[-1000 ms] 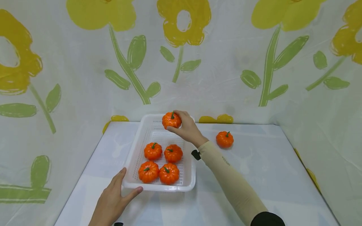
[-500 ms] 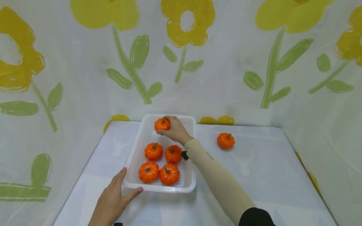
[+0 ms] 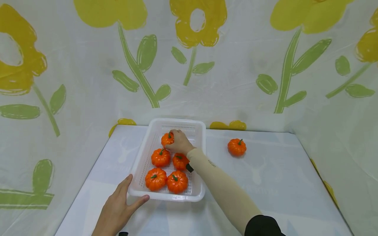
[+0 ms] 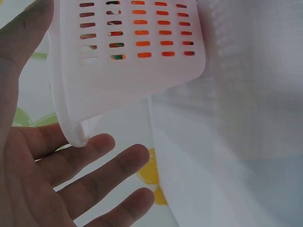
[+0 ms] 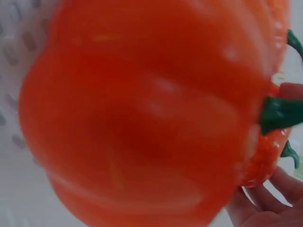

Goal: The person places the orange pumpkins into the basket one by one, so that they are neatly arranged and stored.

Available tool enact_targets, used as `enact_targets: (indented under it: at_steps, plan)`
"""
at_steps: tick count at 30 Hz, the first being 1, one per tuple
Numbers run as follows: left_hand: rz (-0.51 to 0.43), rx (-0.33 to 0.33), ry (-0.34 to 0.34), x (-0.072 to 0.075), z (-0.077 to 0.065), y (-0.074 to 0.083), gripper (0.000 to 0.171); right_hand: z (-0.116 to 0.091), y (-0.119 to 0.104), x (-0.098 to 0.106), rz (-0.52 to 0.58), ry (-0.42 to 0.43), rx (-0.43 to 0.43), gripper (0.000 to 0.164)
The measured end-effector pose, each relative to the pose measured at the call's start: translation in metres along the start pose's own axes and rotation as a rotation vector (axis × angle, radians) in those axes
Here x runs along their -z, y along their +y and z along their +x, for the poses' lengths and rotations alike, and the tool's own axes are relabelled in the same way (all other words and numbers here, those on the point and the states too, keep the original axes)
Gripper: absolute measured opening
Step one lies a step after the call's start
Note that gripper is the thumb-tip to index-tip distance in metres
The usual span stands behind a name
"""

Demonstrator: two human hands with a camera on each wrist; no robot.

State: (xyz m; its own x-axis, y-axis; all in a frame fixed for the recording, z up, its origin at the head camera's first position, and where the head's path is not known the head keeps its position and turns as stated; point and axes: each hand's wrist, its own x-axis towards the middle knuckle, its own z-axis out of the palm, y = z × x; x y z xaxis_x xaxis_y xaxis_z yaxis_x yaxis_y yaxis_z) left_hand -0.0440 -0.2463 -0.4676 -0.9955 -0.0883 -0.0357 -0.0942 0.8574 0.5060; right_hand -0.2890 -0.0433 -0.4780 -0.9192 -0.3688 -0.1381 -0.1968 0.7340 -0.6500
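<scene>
My right hand point(image 3: 181, 143) grips a small orange pumpkin point(image 3: 167, 140) with a green stem, low inside the white plastic basket point(image 3: 165, 197). In the right wrist view, fingers and thumb curl round this pumpkin point(image 5: 266, 163), partly hidden behind a nearer pumpkin point(image 5: 142, 118) that fills the picture. Several like pumpkins point(image 3: 156, 179) sit in the basket's near half, one partly covered by my right wrist. My left hand point(image 3: 116, 205) is at the basket's near left corner, thumb along the front rim. The left wrist view shows its fingers spread, fairly straight, around the rim corner point(image 4: 78, 135).
One more pumpkin point(image 3: 237, 147) lies on the white table point(image 3: 265, 183), right of the basket. A pale curtain with printed yellow flowers point(image 3: 198, 24) rises behind the table and at both sides. The basket's far end reaches the table's back edge.
My right hand has carried its pumpkin left, down and nearer, from over the basket's far end to just behind the other pumpkins. The left hand has stayed at the corner.
</scene>
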Motion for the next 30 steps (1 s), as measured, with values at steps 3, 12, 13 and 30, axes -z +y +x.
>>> enact_targets:
  at_steps: [3,12,13,30]
  plan:
    - [0.002,0.002,-0.001,0.0,-0.0002,-0.0005,0.113,0.0013,0.0014,-0.0031,0.021,0.0,-0.011,0.072]
    - [-0.007,-0.024,0.02,-0.0012,0.0002,-0.003,0.11,0.0037,0.0061,-0.0086,-0.014,-0.007,-0.035,0.072]
    - [-0.006,-0.021,0.016,-0.001,0.0002,-0.0028,0.11,0.0038,0.0064,-0.0087,-0.013,-0.01,-0.039,0.073]
    - [-0.003,-0.011,0.016,0.0009,-0.001,-0.0012,0.11,0.0002,0.0034,-0.004,0.001,-0.007,-0.029,0.071]
